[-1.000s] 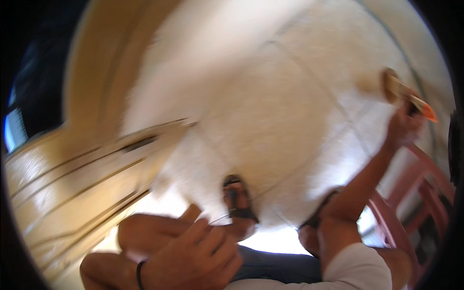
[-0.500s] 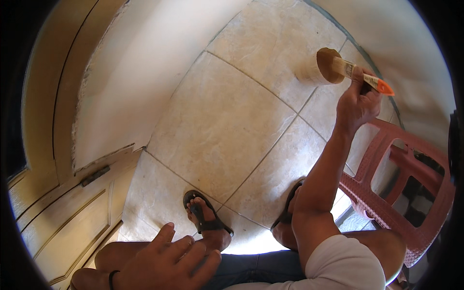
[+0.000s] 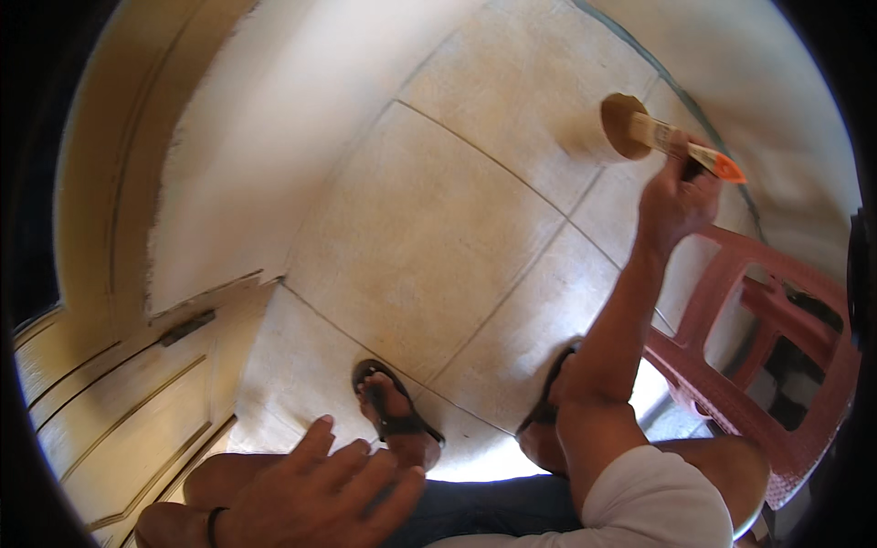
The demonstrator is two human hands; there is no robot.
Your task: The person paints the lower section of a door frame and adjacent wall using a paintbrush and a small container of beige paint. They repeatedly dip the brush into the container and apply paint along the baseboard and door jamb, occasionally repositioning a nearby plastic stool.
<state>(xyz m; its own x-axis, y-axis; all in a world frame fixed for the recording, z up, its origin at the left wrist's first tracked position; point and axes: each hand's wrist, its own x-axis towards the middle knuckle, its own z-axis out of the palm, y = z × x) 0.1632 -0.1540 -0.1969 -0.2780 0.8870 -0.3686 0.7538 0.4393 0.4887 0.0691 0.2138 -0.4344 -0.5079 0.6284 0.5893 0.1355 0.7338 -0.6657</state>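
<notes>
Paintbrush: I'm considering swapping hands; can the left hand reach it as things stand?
Probably not without leaning: the left hand is by the lap, while the right hand grips the paintbrush far forward.

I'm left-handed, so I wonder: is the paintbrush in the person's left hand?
No, the right hand grips the paintbrush.

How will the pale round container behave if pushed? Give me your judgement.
The container would probably slide, since the tiled floor looks smooth and shiny. Its round shape suggests it could roll if knocked over. The brown inside hints at contents that might spill, though how full is unclear.
</notes>
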